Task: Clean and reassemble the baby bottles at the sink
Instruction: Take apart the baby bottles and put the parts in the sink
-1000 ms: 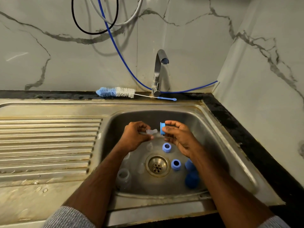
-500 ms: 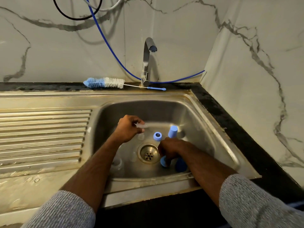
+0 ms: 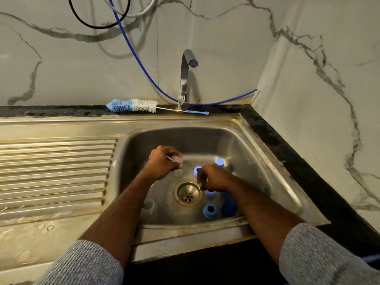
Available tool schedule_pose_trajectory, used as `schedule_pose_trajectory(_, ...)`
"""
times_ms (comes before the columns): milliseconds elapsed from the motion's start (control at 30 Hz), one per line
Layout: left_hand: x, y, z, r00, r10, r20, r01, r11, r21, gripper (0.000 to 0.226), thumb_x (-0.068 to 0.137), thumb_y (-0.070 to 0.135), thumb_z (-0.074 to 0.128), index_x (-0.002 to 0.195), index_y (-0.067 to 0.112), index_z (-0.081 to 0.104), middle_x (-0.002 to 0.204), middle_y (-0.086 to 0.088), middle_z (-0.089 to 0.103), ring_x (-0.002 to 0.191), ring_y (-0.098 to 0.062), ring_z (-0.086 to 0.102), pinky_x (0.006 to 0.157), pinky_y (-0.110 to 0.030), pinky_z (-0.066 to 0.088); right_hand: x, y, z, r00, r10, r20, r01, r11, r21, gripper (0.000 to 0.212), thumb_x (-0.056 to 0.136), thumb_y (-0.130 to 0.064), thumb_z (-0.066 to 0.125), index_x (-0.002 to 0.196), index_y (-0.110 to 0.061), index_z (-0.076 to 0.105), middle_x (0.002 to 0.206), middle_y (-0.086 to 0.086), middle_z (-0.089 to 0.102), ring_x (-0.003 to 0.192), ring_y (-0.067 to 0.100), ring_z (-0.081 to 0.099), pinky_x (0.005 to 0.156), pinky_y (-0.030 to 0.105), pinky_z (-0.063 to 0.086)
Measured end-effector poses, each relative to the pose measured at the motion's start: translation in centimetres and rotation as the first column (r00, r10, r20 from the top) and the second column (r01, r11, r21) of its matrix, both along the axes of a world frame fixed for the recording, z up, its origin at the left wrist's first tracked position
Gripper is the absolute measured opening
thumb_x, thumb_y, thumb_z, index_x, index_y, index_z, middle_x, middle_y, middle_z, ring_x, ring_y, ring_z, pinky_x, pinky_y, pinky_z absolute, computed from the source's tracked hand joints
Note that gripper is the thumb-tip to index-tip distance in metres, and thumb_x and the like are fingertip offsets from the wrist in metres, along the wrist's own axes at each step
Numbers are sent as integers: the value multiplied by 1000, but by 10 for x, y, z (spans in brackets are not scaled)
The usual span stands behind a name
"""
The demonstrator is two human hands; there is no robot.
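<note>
Pairing teats with collars: best done low over the basin so a slipped part drops only a little way, with the teat's flange seated evenly all round the ring before any pulling through. Keep wet silicone pinched at the base, not the tip.

Left side of the stainless steel sink basin (image 3: 253,153): a clear plastic bottle body (image 3: 148,206) stands near the front wall, beside my left forearm. Other clear pieces near it are too faint to name.

My left hand (image 3: 164,162) hovers over the basin floor, fingers curled, thumb and forefinger pinching a small translucent silicone teat (image 3: 178,158); its exact shape is smeared by blur.

Centre: the round brass-coloured drain strainer (image 3: 187,194).

My right hand (image 3: 213,178) is just right of the drain, fingers curled downward, tips close to a pale blue plastic screw collar (image 3: 210,193) beneath them. It seems to hold something small, but I cannot tell whether it grips anything.

Further blue parts stand on the basin floor: one ring (image 3: 197,170) behind that hand, a taller blue cap (image 3: 219,162) further back, another open blue collar (image 3: 210,210) near the front, and a dark blue cap (image 3: 229,206) beside it.
</note>
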State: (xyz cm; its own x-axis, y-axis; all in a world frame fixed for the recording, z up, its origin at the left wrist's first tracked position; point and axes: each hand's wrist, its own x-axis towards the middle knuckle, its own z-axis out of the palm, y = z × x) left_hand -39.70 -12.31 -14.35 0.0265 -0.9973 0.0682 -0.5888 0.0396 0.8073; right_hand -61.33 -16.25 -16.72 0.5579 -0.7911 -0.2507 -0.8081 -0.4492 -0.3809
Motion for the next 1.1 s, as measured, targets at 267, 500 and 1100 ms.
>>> schedule_pose_trajectory(267,2,-1,-2,1000,-7,-11,7,999,51,27,75,6,86,99,11,75,91,-5,72,79,-18,73,65,-24,61,27,7,20,730,-72,679,109,994,-12,27,82,-9,79,107,-14,69,95,7,70,67,19,61,68,31,57)
schedule_pose_trajectory(500,13,-1,-2,998,32,54,-37,995,90,50,68,11,91,112,18,69,94,-1,68,88,-16,67,82,-32,59,29,-3,6,785,-72,615,151,985,-78,6,84,-8,76,88,-12,74,77,-8,69,66,-2,61,65,15,50)
schedule_pose_trajectory(1100,28,-7,-6,974,227,6,-227,974,19,13,82,15,83,84,13,70,80,-3,72,68,-14,71,66,-22,57,68,21,-32,937,347,-40,-344,937,66,12,87,-20,75,99,-19,72,91,-6,64,82,6,53,73,22,42)
